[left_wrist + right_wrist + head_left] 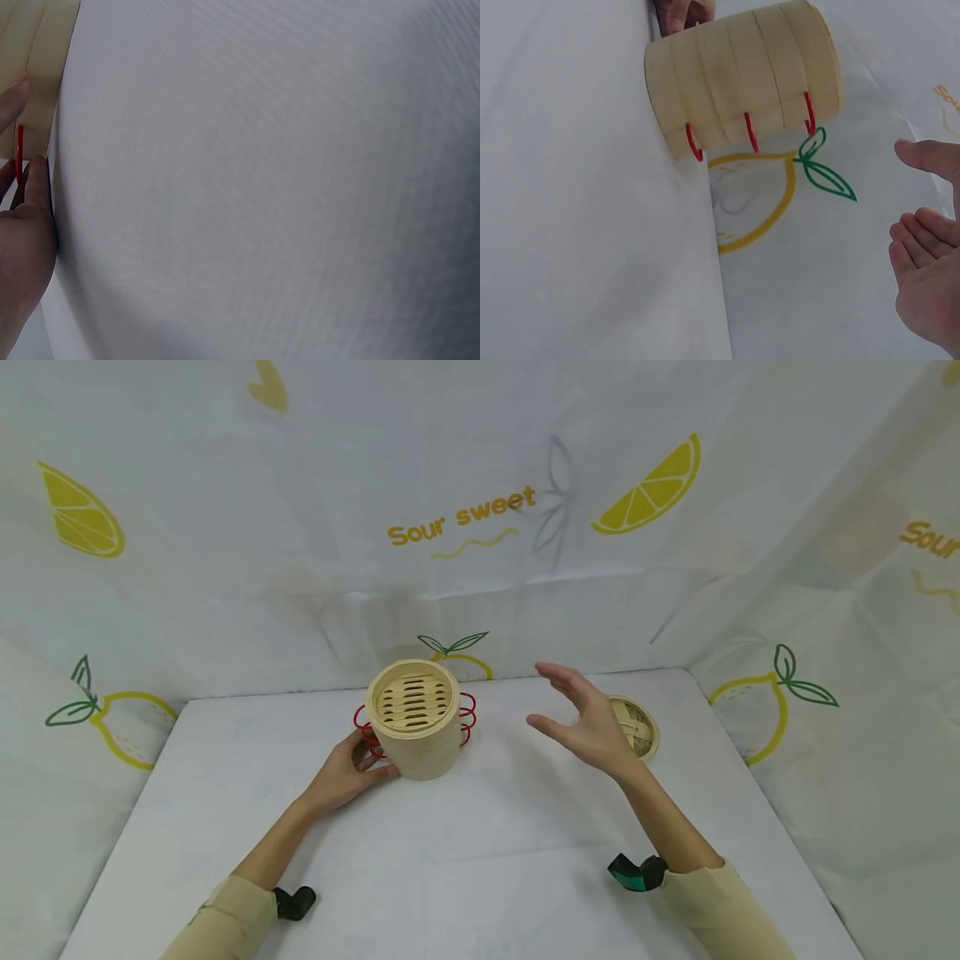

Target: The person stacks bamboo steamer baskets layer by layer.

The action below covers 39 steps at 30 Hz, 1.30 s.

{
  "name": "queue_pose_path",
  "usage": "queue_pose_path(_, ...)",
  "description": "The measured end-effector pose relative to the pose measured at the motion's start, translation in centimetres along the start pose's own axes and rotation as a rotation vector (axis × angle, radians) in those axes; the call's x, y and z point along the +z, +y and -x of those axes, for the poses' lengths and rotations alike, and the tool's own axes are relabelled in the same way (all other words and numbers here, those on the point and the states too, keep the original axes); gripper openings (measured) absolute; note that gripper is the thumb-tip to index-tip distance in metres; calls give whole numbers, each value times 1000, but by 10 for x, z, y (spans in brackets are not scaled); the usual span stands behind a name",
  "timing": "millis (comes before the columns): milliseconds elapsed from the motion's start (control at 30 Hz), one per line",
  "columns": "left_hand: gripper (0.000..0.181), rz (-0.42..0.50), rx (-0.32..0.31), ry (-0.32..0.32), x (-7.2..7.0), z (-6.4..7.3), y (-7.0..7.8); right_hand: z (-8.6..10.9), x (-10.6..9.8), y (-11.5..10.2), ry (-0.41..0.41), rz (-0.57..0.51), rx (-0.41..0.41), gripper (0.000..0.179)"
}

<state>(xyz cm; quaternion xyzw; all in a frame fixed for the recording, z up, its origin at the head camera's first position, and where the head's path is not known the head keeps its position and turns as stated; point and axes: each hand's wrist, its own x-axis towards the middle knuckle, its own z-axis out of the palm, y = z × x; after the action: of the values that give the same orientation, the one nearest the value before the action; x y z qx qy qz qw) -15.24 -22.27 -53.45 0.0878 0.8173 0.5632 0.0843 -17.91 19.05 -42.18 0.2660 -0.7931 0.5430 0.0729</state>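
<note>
Upright near the table's back edge stands a stack of round bamboo steamer baskets. A slatted floor shows inside its uncovered top tier, and red loop handles stick out at both sides. My left hand grips the lowest part from the left, thumb at the front and fingers round behind, near the red loops. In the left wrist view the thumb lies against the bamboo wall. My right hand hangs in the air to the right of the stack, apart from it, thumb and fingers spread with nothing between them.
A round woven bamboo lid lies on the table at the right, partly covered by my right hand in the head view. The white table meets a lemon-printed cloth right behind the stack. Black mounts sit at both wrists.
</note>
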Motion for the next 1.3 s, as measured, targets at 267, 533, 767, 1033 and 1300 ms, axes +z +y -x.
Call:
queue_pose_path(267, 81, -27, -5, 6, 0, 1, 0, 13, -34, 11, 40, 94, 33, 69)
queue_pose_path(533, 81, -22, 1, 3, 0, 1, -1, 28, -58, 24, 57, 82, 63, 67)
queue_pose_path(767, 82, -29, 4, 1, 0, 1, -1, 40, -71, 40, 75, 183, 71, 59)
queue_pose_path(1033, 81, -27, 2, -3, 0, 0, -1, 51, -82, 61, 114, 174, 98, 48)
queue_pose_path(1300, 80, -25, 4, -5, 0, 1, -2, 55, -88, 80, 98, 281, 171, 40)
